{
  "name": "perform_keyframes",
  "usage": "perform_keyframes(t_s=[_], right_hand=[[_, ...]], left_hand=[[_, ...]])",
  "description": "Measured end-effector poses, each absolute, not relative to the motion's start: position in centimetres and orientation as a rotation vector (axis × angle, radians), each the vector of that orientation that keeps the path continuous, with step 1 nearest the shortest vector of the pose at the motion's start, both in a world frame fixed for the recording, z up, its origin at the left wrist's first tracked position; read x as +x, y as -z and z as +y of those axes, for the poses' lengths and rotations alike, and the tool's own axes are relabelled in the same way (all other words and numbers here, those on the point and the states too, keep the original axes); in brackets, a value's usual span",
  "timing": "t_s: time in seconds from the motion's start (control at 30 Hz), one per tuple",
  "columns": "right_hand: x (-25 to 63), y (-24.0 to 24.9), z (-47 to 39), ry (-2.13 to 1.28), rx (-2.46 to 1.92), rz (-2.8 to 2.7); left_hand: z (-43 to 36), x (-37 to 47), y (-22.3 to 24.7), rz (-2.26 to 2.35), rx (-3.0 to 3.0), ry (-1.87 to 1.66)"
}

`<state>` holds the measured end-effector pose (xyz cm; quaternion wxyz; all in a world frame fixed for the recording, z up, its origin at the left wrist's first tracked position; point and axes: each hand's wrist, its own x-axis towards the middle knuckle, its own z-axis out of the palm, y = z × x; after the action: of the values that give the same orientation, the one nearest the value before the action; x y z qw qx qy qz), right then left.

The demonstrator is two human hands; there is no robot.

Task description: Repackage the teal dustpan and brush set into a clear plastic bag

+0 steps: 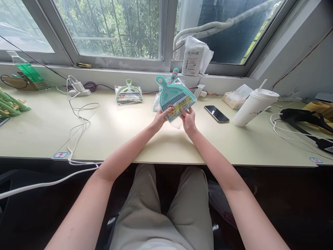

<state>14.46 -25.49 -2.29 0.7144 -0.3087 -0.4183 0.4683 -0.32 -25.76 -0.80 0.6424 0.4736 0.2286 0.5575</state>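
Above the desk, two hands hold one packaged dustpan set.

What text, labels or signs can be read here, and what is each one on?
No text can be read in the head view.
Yellow label on the teal dustpan set, held by the left hand and right hand: print too blurred.
White packet on the sill: printed label with a barcode, too small.
Blue-edged stickers on the desk's front edge: red marks, unreadable.
White cup: faint marks, unreadable.
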Motion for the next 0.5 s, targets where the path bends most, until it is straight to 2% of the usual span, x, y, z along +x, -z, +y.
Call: perform_keyframes(t_s=[0.5], right_hand=[[15.4,1.9,-25.4,-1.165,-0.755,-1.005]], left_hand=[[-24.8,-0.9,1.6,0.565,1.167,-1.239]])
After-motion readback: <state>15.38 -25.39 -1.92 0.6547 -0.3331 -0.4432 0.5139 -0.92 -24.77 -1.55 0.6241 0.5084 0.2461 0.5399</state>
